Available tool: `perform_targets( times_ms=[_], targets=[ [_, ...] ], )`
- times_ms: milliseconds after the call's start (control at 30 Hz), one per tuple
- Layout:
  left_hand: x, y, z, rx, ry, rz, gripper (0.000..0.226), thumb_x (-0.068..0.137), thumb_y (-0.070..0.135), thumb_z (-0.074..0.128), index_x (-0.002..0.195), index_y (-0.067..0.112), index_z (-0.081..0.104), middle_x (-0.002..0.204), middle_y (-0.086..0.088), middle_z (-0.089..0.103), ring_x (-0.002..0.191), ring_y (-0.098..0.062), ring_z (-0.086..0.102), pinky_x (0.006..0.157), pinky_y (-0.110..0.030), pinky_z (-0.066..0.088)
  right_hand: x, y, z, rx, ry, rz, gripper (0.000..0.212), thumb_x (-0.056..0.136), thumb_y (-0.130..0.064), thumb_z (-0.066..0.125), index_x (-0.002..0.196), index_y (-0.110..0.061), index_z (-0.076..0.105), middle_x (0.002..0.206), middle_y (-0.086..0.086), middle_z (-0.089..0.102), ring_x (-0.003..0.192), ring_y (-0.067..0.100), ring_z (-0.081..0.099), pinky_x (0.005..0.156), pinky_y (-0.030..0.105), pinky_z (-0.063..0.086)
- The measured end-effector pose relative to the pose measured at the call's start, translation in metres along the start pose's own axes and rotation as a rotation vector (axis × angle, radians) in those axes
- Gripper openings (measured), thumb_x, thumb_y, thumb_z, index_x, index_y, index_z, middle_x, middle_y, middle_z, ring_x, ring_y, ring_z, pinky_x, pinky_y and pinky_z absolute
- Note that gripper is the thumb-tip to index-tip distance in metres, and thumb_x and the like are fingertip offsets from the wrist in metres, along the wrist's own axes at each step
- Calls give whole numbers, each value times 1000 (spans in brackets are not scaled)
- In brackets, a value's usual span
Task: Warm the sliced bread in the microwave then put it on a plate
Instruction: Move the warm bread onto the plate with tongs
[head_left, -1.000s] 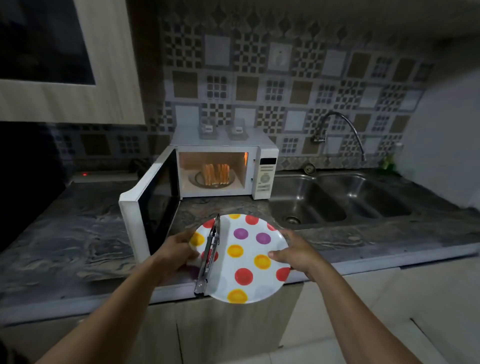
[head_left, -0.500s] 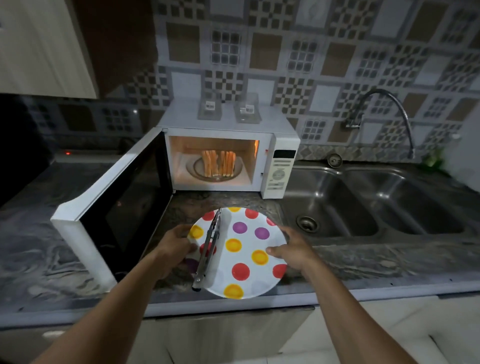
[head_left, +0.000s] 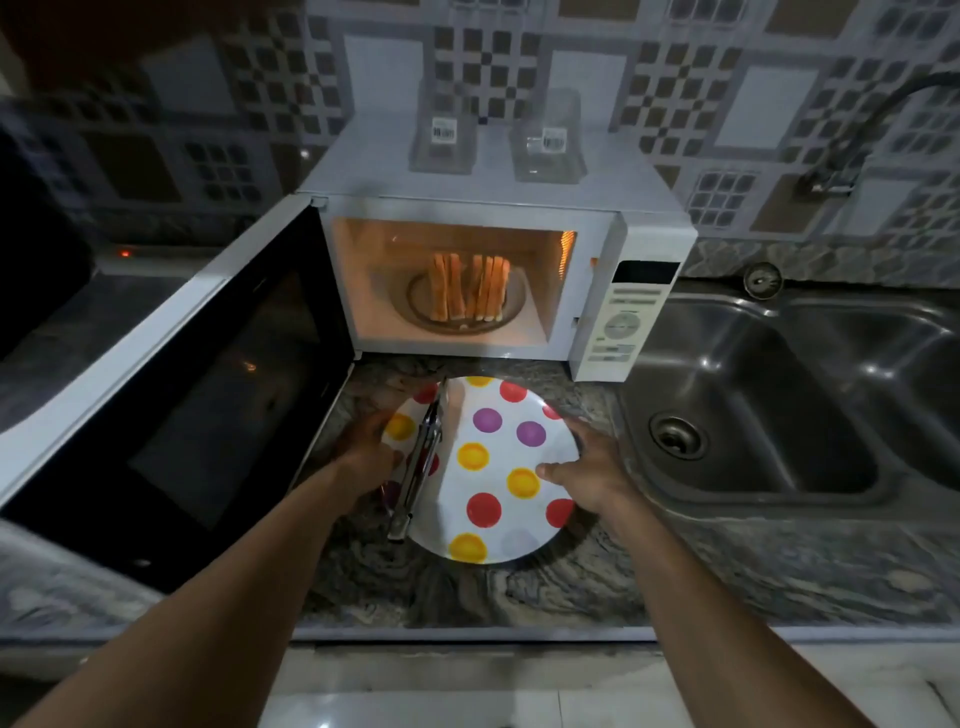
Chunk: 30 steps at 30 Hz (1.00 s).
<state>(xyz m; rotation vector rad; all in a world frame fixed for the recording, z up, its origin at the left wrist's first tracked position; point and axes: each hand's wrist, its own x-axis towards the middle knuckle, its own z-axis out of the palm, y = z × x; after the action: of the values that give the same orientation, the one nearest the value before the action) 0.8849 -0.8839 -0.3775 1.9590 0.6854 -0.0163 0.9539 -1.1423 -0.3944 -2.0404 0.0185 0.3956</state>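
A white microwave (head_left: 631, 317) stands on the counter with its door (head_left: 171, 395) swung wide open to the left and its inside lit. Several bread slices (head_left: 467, 286) stand upright on the glass turntable inside. Just in front of it lies a white plate with coloured dots (head_left: 498, 467) on the counter. My left hand (head_left: 366, 457) grips the plate's left rim together with metal tongs (head_left: 421, 457) that lie across it. My right hand (head_left: 592, 470) grips the plate's right rim, thumb on top.
A steel double sink (head_left: 769, 415) with a drain lies right of the plate, a tap (head_left: 852, 145) behind it. Two clear containers (head_left: 545, 140) stand on top of the microwave. The open door blocks the counter to the left. The marbled counter edge (head_left: 467, 631) runs below the plate.
The view has closed in on the microwave. The plate with the tongs, held in both hands, has come forward from the counter edge to rest just in front of the open microwave.
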Motion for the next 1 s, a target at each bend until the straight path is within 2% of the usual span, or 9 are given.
perform_targets(
  times_ms=[67, 133, 233, 367, 467, 567, 733, 833, 1000],
  targets=[
    [9, -3, 0, 83, -10, -13, 53, 82, -8, 63, 131, 13, 60, 124, -11, 64, 112, -32, 59, 85, -34, 51, 11, 2, 6, 1, -9, -12, 58, 63, -7, 86, 113, -28, 65, 106, -2, 72, 100, 27, 69, 88, 44, 57],
    [13, -3, 1, 98, -29, -27, 52, 83, -10, 61, 132, 11, 60, 123, -11, 64, 113, -31, 59, 78, -29, 46, 22, 8, 12, -24, 5, -20, 64, 53, -20, 81, 115, -26, 68, 108, 0, 74, 98, 26, 70, 87, 45, 58],
    [21, -6, 4, 86, -47, -30, 52, 85, -9, 63, 133, 10, 60, 123, -13, 66, 113, -30, 60, 80, -28, 46, 37, 12, 16, -55, 2, -44, 72, 49, -24, 76, 121, -20, 69, 107, 1, 75, 96, 24, 71, 85, 42, 58],
    [33, -10, 7, 111, -12, -14, 48, 81, -3, 71, 125, 15, 65, 117, -8, 69, 111, -29, 62, 89, -34, 52, 48, 9, 20, -140, 7, -44, 70, 61, -16, 86, 128, -19, 66, 114, 3, 73, 102, 25, 69, 87, 40, 57],
    [38, -10, 12, 125, 25, 3, 44, 81, -6, 70, 121, 11, 65, 115, -6, 67, 110, -25, 61, 78, -25, 45, 55, 8, 21, -224, 9, -24, 65, 70, -10, 86, 130, -18, 64, 118, 6, 71, 104, 27, 67, 87, 37, 55],
    [41, -10, 15, 182, 22, 26, 43, 83, -4, 68, 123, 10, 63, 118, -5, 65, 110, -23, 60, 74, -24, 41, 61, 6, 20, -283, 7, -29, 61, 70, -13, 87, 127, -18, 66, 117, 9, 71, 103, 28, 67, 87, 38, 55],
    [45, -16, 14, 246, 29, 29, 45, 84, -4, 69, 127, 6, 64, 121, -14, 67, 114, -31, 60, 68, -15, 35, 65, 6, 21, -304, -11, -15, 60, 70, -12, 87, 126, -17, 66, 115, 7, 73, 102, 27, 69, 88, 41, 57],
    [48, -15, 12, 275, 7, 27, 46, 84, 1, 72, 128, 8, 63, 125, -13, 65, 116, -31, 59, 71, -18, 36, 65, 5, 23, -314, -10, -19, 60, 70, -13, 87, 126, -19, 67, 114, 6, 73, 101, 26, 69, 87, 41, 57],
    [53, -18, 12, 333, 27, 3, 44, 80, 9, 74, 122, 14, 64, 122, -11, 66, 112, -33, 60, 83, -31, 48, 62, 3, 25, -355, 22, -14, 58, 69, -16, 87, 124, -21, 68, 115, 7, 73, 103, 27, 69, 88, 40, 57]
  ],
)
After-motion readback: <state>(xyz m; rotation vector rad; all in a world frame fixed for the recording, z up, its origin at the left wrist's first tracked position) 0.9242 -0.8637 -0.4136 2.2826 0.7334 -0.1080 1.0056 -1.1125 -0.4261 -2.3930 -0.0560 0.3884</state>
